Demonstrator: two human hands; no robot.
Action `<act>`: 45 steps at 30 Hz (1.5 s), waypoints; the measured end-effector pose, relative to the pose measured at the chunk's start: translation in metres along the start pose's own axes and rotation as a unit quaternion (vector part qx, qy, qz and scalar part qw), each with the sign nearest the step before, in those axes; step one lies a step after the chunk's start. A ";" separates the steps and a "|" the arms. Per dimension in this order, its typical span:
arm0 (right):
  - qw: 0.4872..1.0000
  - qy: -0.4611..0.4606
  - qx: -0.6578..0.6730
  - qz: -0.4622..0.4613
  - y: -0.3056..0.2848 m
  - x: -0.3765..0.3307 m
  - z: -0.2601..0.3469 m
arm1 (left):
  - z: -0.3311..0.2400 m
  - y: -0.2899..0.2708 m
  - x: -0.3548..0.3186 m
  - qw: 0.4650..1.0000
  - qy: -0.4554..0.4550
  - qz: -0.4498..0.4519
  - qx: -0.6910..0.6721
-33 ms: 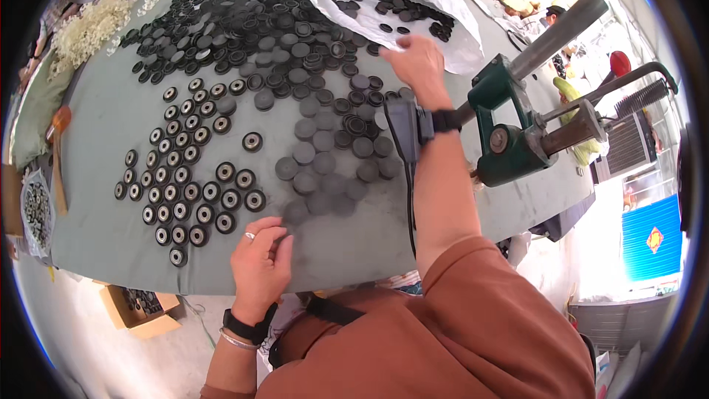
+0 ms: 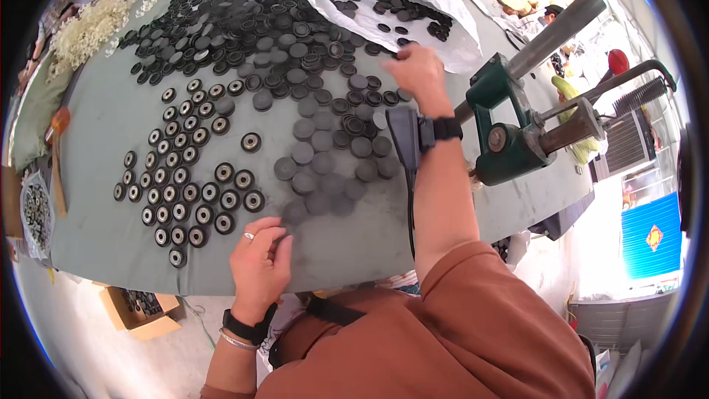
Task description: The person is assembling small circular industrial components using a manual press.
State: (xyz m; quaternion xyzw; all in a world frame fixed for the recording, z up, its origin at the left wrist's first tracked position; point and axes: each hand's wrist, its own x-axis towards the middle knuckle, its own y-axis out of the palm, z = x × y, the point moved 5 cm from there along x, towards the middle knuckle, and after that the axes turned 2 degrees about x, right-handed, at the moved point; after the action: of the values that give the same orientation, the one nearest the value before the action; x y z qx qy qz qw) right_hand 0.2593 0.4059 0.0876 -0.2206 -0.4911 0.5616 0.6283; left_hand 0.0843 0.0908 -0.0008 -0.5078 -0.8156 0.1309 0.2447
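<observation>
My left hand (image 2: 260, 260) hovers at the table's near edge, its fingers loosely bent and the thumb a little apart. Nothing shows between them. Just beyond its fingertips lie smooth black round caps (image 2: 303, 152), spread singly toward the middle. My right hand (image 2: 419, 74) reaches over the far caps beside the open white bag (image 2: 465, 37), fingers pointing left and spread, with nothing visible in them. Left of centre, black wheels with metal bearing centres (image 2: 173, 157) lie in a loose group; one wheel (image 2: 251, 142) sits apart from it.
A large heap of black caps (image 2: 236, 15) covers the far table. The green hand press (image 2: 509, 125) stands at right, close to my right forearm. A wooden-handled mallet (image 2: 58, 155) and a bag of small metal parts (image 2: 35, 210) are at left. Below lies an open carton (image 2: 140, 310).
My right hand has drawn back slightly toward me, away from the bag's mouth. The left hand and the wheels stay in place.
</observation>
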 end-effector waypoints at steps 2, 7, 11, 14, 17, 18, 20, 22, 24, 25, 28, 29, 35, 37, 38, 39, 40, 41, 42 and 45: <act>0.984 0.059 -0.088 0.140 0.008 -0.017 -0.011 | -0.002 0.001 0.002 1.000 0.004 0.004 -0.009; 0.958 0.107 -0.055 0.262 0.044 -0.024 -0.017 | -0.003 0.001 0.003 1.000 0.006 0.008 -0.012; 0.973 0.006 -0.074 0.217 0.066 -0.009 0.018 | -0.003 0.000 0.001 1.000 -0.002 0.015 -0.002; 0.988 -0.005 0.042 0.149 0.096 0.004 0.037 | -0.002 0.001 0.001 1.000 0.004 0.021 0.004; 0.978 0.007 0.179 0.104 0.103 0.027 0.030 | -0.003 0.004 0.000 1.000 0.005 0.022 0.000; 0.970 0.025 0.229 0.080 0.100 0.033 0.037 | -0.002 0.001 -0.001 1.000 -0.005 0.017 -0.002; 0.982 0.036 0.183 -0.024 0.080 0.045 0.034 | -0.001 -0.005 -0.002 1.000 -0.015 0.009 0.004; 0.978 0.080 0.124 -0.149 0.069 0.065 0.001 | -0.003 -0.002 0.001 1.000 -0.014 0.015 0.004; 0.968 0.145 0.042 -0.200 0.063 0.087 -0.039 | -0.004 0.003 0.005 0.999 -0.021 0.028 0.006; 0.963 0.181 0.002 -0.199 0.063 0.099 -0.056 | -0.004 0.004 0.005 0.999 -0.019 0.028 0.008; 0.967 0.130 -0.025 -0.220 0.070 0.129 -0.078 | -0.001 0.003 0.007 0.999 -0.030 0.032 0.012; 0.967 0.131 -0.023 -0.219 0.077 0.140 -0.080 | -0.001 0.002 0.007 0.999 -0.030 0.032 0.013; 0.993 -0.060 -0.053 -0.084 0.137 0.209 -0.016 | -0.013 -0.009 0.017 0.998 -0.008 0.054 0.026; 0.995 -0.056 -0.080 -0.029 0.155 0.222 0.013 | -0.013 -0.012 0.019 0.998 -0.012 0.057 0.022; 0.992 -0.049 -0.112 0.023 0.165 0.227 0.025 | -0.011 -0.011 0.019 0.998 -0.012 0.064 0.013; 0.992 -0.052 -0.108 0.028 0.173 0.230 0.034 | -0.008 -0.008 0.016 0.998 -0.017 0.062 0.017; 0.989 -0.089 -0.117 0.007 0.179 0.233 0.046 | -0.002 -0.006 0.013 0.994 -0.063 0.041 -0.080; 0.984 -0.125 -0.126 -0.014 0.185 0.235 0.055 | 0.004 -0.005 0.011 0.978 -0.109 0.019 -0.176; 0.984 -0.122 -0.132 -0.012 0.188 0.246 0.050 | -0.010 -0.009 0.022 0.997 -0.003 0.072 0.023; 0.968 -0.146 -0.122 0.161 0.217 0.261 0.064 | -0.009 -0.010 0.017 0.996 -0.018 0.070 0.045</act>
State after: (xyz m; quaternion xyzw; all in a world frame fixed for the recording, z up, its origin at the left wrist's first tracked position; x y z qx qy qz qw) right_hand 0.0684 0.6879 0.0314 -0.2875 -0.5997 0.6178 0.4195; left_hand 0.0753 0.1011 0.0155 -0.5500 -0.7755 0.1936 0.2424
